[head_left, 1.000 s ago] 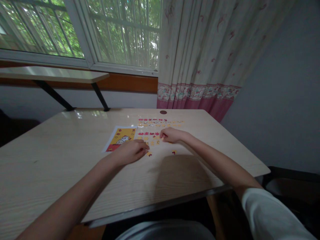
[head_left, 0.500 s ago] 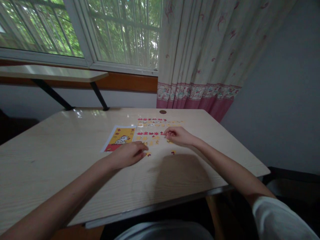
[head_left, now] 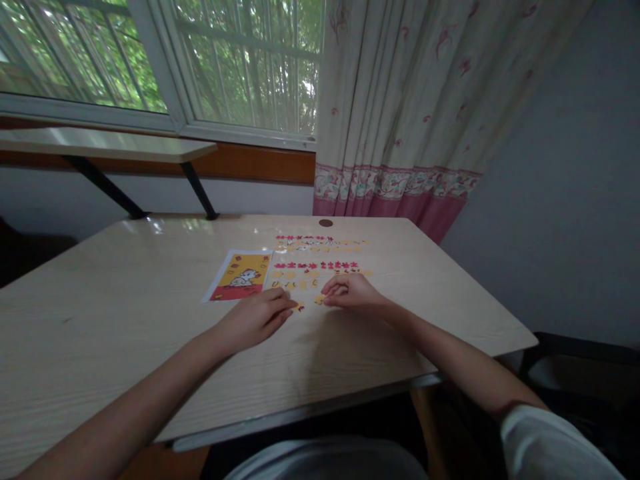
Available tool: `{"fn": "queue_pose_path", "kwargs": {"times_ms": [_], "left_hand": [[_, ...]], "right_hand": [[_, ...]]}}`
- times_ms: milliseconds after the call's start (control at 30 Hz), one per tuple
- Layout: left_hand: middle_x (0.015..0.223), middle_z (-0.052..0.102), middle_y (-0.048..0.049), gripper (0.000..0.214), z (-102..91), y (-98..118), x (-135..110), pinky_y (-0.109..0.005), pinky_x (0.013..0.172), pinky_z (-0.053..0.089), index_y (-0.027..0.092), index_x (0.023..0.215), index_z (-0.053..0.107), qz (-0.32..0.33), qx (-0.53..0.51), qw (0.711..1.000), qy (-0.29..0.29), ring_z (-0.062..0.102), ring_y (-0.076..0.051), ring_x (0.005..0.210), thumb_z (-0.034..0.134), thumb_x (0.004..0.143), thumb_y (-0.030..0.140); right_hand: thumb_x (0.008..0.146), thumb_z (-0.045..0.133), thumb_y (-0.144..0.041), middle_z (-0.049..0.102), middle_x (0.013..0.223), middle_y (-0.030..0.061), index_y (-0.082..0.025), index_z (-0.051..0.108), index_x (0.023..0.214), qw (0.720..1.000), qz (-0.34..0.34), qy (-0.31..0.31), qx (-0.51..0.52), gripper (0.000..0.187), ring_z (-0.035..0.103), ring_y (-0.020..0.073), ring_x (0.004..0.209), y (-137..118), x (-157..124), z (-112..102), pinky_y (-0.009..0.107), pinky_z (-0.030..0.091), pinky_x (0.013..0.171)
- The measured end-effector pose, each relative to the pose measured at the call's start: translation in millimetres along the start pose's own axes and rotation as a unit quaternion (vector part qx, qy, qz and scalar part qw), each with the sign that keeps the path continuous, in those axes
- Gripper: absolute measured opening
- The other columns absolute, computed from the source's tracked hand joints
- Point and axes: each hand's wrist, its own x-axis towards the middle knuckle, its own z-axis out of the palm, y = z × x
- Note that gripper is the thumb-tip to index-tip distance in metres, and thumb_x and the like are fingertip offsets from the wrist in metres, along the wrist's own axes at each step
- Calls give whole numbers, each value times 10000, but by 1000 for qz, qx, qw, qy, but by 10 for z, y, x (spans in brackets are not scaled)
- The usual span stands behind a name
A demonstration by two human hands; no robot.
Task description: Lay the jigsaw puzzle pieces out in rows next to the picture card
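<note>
My left hand (head_left: 257,319) rests on the table with its fingers closed at the edge of a small yellow puzzle piece (head_left: 300,307) with a dark red mark. Facing it from the right, my right hand (head_left: 354,293) pinches another yellow puzzle piece (head_left: 319,300) between thumb and fingertips, just above or on the tabletop. A small gap separates the two pieces. Beyond the hands lie rows of loose pieces: red ones (head_left: 295,265), yellow ones (head_left: 291,274) and, farther back, red and yellow ones. Left of them is a picture sheet (head_left: 243,279) showing a white animal on yellow and red.
The pale wooden table (head_left: 125,320) has a round dark cap (head_left: 325,223) near its back edge. A raised shelf (head_left: 110,145) on black legs stands at the back left. A curtain (head_left: 390,133) hangs behind, beside a barred window. A dark chair (head_left: 575,373) stands at the right.
My right hand has come back from the red row, nearer to me and to my left hand, with a yellow piece in its fingertips. My left fingers have closed onto their piece.
</note>
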Motion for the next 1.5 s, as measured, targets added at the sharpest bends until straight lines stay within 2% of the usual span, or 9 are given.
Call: {"fn": "queue_pose_path", "kwargs": {"times_ms": [133, 233, 400, 500, 700, 800, 900, 1200, 1500], "left_hand": [[938, 536, -67, 322, 9, 41, 9, -287, 748, 445, 207, 1097, 585, 1, 9, 1000, -13, 536, -176, 838, 337, 913, 300], [917, 534, -68, 327, 6, 63, 12, -271, 715, 443, 202, 1103, 588, 0, 11, 1000, -19, 537, -174, 820, 339, 912, 293], [948, 529, -67, 318, 4, 49, 9, -278, 747, 442, 219, 1111, 591, 8, 1, 1000, -9, 530, -171, 833, 359, 904, 287], [948, 524, -66, 318, 9, 35, 7, -281, 751, 441, 227, 1120, 584, 12, 2, 1000, -6, 523, -171, 836, 355, 907, 286], [958, 513, -64, 319, 7, 41, 7, -283, 752, 438, 231, 1130, 570, 9, 22, 1000, -18, 518, -173, 850, 342, 912, 276], [954, 512, -67, 317, -1, 50, 6, -286, 752, 439, 225, 1125, 574, 6, 25, 999, -24, 518, -177, 852, 347, 909, 273], [950, 509, -68, 324, -8, 55, 4, -284, 743, 442, 228, 1148, 564, 2, 24, 999, -26, 520, -177, 845, 352, 908, 274], [942, 506, -65, 322, 3, 73, -4, -273, 725, 447, 235, 1154, 558, 19, 36, 999, -21, 522, -172, 836, 351, 908, 257], [992, 507, -62, 338, 75, 115, 1, -287, 736, 455, 270, 1167, 534, 33, 47, 998, -4, 530, -174, 863, 349, 894, 198]], "right_hand": [[613, 733, -276, 619, 668, -6, -156, 652, 772, 1000, -3, 3, -24, 214, 563, 87, 628, -11, -17, 112, 210, 460, 618], [641, 721, -295, 628, 684, -12, -172, 662, 786, 995, -27, 3, -99, 199, 550, 85, 631, -17, -14, 153, 197, 423, 599], [679, 701, -307, 650, 723, -13, -193, 675, 800, 975, -60, 7, -215, 168, 546, 85, 632, -16, 5, 130, 196, 380, 600], [691, 696, -313, 655, 736, -8, -197, 675, 796, 963, -84, 0, -256, 158, 558, 101, 676, -18, -2, 106, 218, 386, 662], [761, 638, -313, 664, 914, 29, -197, 659, 924, 929, -178, -25, -323, 201, 565, 144, 875, -27, -32, 102, 280, 370, 832], [824, 565, -285, 666, 932, 32, -195, 662, 934, 911, -225, -51, -341, 172, 564, 143, 894, -10, -36, 115, 278, 361, 837], [841, 543, -279, 665, 884, 32, -190, 671, 907, 898, -250, -47, -359, 169, 567, 137, 852, 8, -34, 127, 269, 361, 810], [848, 523, -246, 659, 874, 20, -216, 665, 913, 854, -269, -43, -443, 159, 517, 145, 823, -45, -87, 123, 271, 317, 731], [840, 524, -208, 651, 884, 23, -208, 658, 921, 848, -279, -47, -448, 156, 513, 137, 823, -49, -109, 112, 278, 326, 745]]}}
